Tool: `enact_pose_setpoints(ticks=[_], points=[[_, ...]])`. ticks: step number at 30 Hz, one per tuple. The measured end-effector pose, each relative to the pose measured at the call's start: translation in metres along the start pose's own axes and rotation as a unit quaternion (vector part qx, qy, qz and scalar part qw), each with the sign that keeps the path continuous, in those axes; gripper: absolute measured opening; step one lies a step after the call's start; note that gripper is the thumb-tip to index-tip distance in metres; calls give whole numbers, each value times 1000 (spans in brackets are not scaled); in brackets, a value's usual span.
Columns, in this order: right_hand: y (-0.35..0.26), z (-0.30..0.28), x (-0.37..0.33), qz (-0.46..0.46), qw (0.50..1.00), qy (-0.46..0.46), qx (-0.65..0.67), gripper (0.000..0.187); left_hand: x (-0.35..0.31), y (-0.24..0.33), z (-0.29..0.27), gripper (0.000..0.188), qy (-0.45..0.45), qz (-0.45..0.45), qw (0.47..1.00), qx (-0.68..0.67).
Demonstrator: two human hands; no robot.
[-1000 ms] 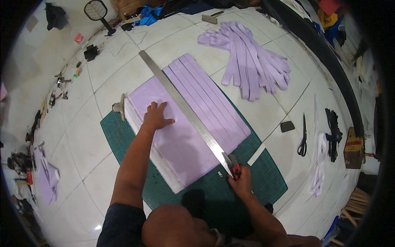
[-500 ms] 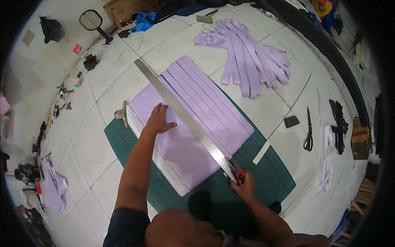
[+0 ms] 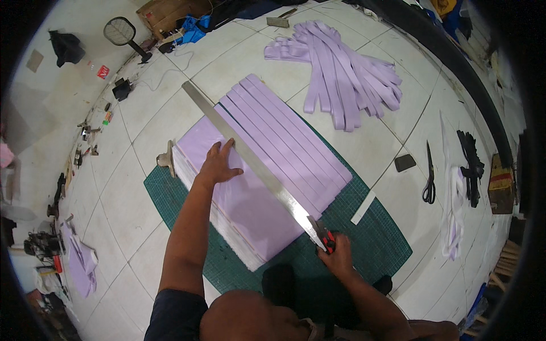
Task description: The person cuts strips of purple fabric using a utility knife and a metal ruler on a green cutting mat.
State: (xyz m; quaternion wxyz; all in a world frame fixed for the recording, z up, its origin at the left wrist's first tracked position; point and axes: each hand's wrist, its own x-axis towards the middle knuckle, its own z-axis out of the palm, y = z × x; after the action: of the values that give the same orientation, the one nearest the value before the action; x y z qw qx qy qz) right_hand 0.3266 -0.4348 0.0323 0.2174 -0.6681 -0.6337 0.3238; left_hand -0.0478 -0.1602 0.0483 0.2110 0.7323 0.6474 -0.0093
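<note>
A stack of lilac fabric lies slantwise on a green cutting mat, its right part divided into long parallel strips. Across it runs a long metal ruler. My left hand rests on the fabric with fingers spread, the fingertips at the ruler's left edge. In my right hand is a red and black utility knife, held at the ruler's near end; its blade cannot be made out. White fleecy backing shows along the stack's left edge, and a metal clamp sits at its far left corner.
Cut lilac strips lie heaped on the tiled floor beyond the mat. To the right are a white strip, a dark flat block, black scissors and a black bundle. More lilac cloth lies far left.
The fingers of my left hand have spread wider, and one has reached the ruler's edge. The knife has tilted slightly at the ruler's near end. The view has shifted a little.
</note>
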Motion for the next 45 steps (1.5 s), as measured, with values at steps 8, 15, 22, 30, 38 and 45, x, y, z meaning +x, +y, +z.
enact_pose_setpoints(ticks=[8,15,22,30,38,45], points=[[10,5,0,-19,1000,-20,-16,52,8,-13,5,105,-8,5,1000,-1],[3,-25,12,-13,998,-62,12,43,8,9,-2,103,-3,1,1000,-20],[32,-77,68,140,956,254,41,42,2,21,-6,112,-18,-49,999,-12],[70,-91,90,116,977,154,-93,55,14,20,10,123,13,-31,999,25],[31,-86,81,227,899,123,353,51,11,21,11,123,34,-31,999,10],[13,-43,94,220,895,95,376,49,13,18,15,125,39,-27,998,35]])
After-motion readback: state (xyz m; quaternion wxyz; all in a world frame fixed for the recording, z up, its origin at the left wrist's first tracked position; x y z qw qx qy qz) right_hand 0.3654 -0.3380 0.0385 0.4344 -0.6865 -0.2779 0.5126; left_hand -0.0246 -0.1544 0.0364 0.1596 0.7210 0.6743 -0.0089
